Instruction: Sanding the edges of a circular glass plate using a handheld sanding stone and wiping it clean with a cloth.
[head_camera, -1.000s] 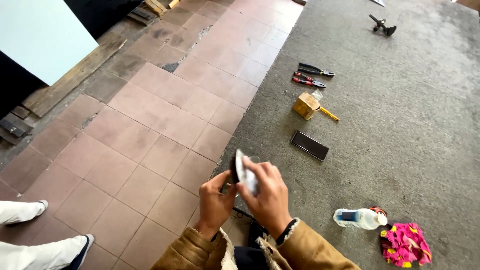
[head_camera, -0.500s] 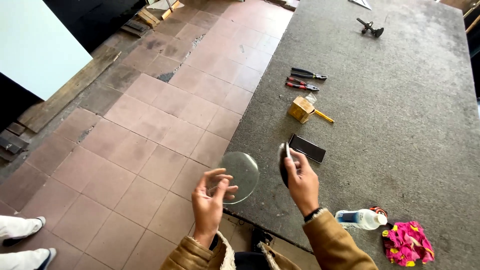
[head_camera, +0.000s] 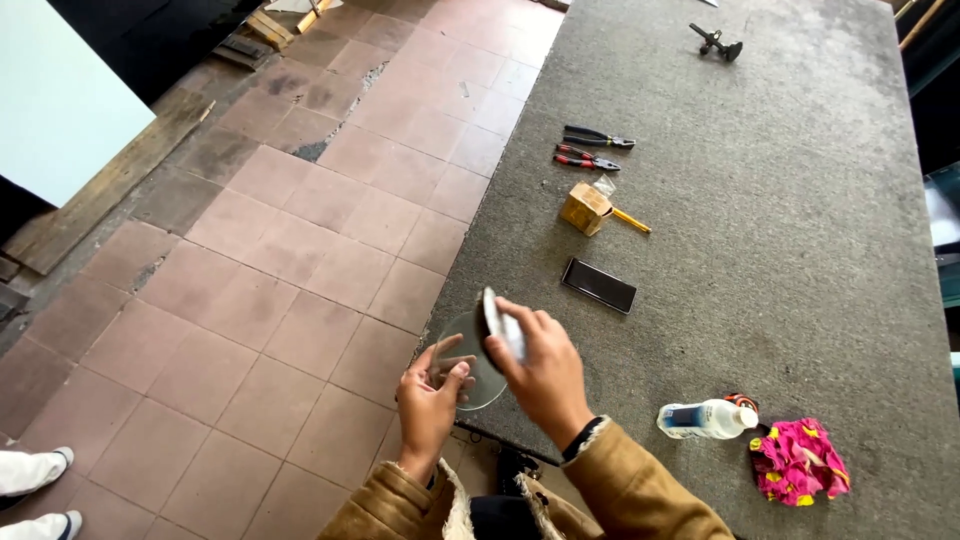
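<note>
At the worktop (head_camera: 800, 250) edge, the left hand (head_camera: 430, 405) pinches a clear glass disc (head_camera: 470, 360); the right hand (head_camera: 545, 365) grips what looks like a dark pad (head_camera: 492, 318) against it. Beyond lie a plastic bottle (head_camera: 705, 418), pink cloth (head_camera: 800, 460), phone (head_camera: 598, 285), pliers (head_camera: 590, 148).

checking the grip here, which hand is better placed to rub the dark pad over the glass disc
Right. The right hand already holds the dark pad against the glass disc; the left hand is busy gripping the disc's lower edge.

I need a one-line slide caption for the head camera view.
Left hand holds a round clear glass disc; right hand presses a dark pad against it.
</note>
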